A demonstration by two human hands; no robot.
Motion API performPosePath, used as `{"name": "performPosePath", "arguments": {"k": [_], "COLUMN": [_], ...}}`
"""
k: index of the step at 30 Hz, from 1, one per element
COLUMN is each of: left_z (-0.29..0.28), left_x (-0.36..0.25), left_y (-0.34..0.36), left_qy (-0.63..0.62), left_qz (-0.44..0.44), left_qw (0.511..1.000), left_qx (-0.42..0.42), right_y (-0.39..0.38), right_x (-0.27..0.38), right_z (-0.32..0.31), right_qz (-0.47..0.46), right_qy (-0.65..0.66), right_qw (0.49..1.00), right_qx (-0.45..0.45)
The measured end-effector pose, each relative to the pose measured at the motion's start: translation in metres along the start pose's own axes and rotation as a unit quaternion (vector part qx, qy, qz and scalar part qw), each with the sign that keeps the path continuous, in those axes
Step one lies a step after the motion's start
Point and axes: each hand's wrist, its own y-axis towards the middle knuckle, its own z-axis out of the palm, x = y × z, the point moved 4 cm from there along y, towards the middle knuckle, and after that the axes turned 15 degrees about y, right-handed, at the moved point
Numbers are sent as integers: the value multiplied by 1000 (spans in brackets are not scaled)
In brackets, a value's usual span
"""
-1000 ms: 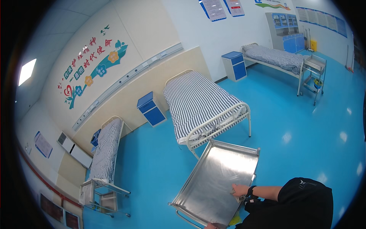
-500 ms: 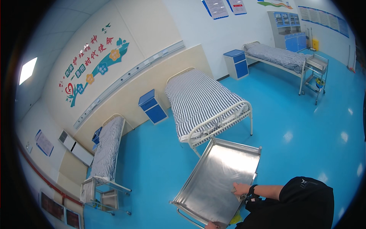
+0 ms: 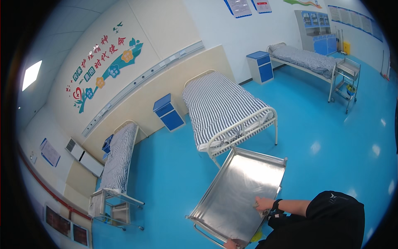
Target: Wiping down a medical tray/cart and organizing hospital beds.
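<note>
A stainless steel trolley [image 3: 224, 186] stands right in front of me, its raised rim around a shiny, faintly smeared top. Near the right side of that top is my right hand [image 3: 264, 203], fingers curled and pressed down on a small, pale, crumpled cloth [image 3: 263, 213], mostly hidden beneath it. My left hand [image 3: 230, 244] is at the trolley's near edge, beside the bent handle bar [image 3: 207, 237]. It seems to grip the edge, though the picture's lower border cuts it off. Something yellow [image 3: 257, 236] shows below the trolley top, by my dark clothing.
A bed with striped bedding [image 3: 224, 108] stands just beyond the trolley. Other beds are at the left [image 3: 119, 159] and far right [image 3: 304, 58]. Blue-and-white bedside cabinets [image 3: 169, 114] line the wall. Smaller metal trolleys stand at the left [image 3: 120, 213] and right [image 3: 347, 66].
The whole view has shifted slightly, so the room appears a little further right and up. Both hands keep nearly the same places on the trolley.
</note>
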Motion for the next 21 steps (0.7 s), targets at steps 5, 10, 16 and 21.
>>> {"name": "performPosePath", "arguments": {"k": [5,10,16,21], "left_z": [-1,-6,-5,-3], "left_x": [0,0,-7,1], "left_y": [-2,-5,-13,-5], "left_qy": [-14,-27,-26,-52], "left_qz": [-9,-16,-11,12], "left_qw": [1000,999,1000,999], "left_qx": [-2,-7,2,-2], "right_y": [2,-4,-9,-8], "right_x": [-3,6,6,5], "right_z": [2,-1,-5,-4], "right_qz": [-12,-8,0,-3], "right_qy": [9,8,6,12], "right_qw": [1000,1000,1000,1000], "right_qx": [-2,1,-7,-4]}}
